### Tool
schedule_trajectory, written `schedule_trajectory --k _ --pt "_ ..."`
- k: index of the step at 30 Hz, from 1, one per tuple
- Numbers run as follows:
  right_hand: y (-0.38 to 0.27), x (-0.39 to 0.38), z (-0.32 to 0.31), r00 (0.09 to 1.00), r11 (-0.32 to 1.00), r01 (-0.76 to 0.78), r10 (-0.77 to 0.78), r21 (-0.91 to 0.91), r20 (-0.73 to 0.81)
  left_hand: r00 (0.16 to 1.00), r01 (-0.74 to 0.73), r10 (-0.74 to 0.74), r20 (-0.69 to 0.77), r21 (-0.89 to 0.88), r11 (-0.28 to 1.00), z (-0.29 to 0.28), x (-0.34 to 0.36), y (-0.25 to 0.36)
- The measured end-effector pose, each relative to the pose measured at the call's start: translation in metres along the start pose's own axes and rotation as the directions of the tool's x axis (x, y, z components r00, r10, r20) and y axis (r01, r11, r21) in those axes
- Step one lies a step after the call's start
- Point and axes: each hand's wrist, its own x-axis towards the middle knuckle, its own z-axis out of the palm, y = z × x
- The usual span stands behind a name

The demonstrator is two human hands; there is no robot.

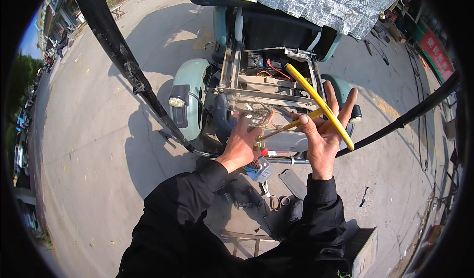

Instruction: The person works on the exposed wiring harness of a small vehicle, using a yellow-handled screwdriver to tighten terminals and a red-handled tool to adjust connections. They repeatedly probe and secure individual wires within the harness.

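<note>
My right hand [323,142] grips a yellow T-handle screwdriver [320,103] at its stem, between thumb and curled fingers, while two fingers stretch out past the crossbar. The thin metal shaft slants down left to my left hand [240,145]. My left fingers are closed round a small brass-coloured part [258,143] at the shaft's tip; they partly cover it, and its kind is unclear. Loose thin wires [266,117] rise just beyond that hand. Below it hangs a grey-blue box [261,171] with coloured wires and a red connector [265,152].
Ahead stands a pale green vehicle with its fender [190,100], headlight [176,102] and open metal frame [266,94] over batteries [254,62]. A silver cover [321,1] lies on top. Black bars [123,56] flank me. Scissors [269,194] and a tape roll [285,200] lie below.
</note>
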Motion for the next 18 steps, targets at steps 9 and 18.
schedule_trajectory --k 9,18 --pt "0.028 0.027 -0.024 0.905 0.930 0.351 -0.306 -0.112 0.296 1.000 -0.004 0.004 -0.011 0.023 1.000 -0.003 0.001 0.006" --pt "-0.046 0.087 -0.062 0.146 -0.186 0.961 -0.279 -0.203 0.949 1.000 0.006 -0.006 0.008 0.010 1.000 -0.003 0.001 0.004"
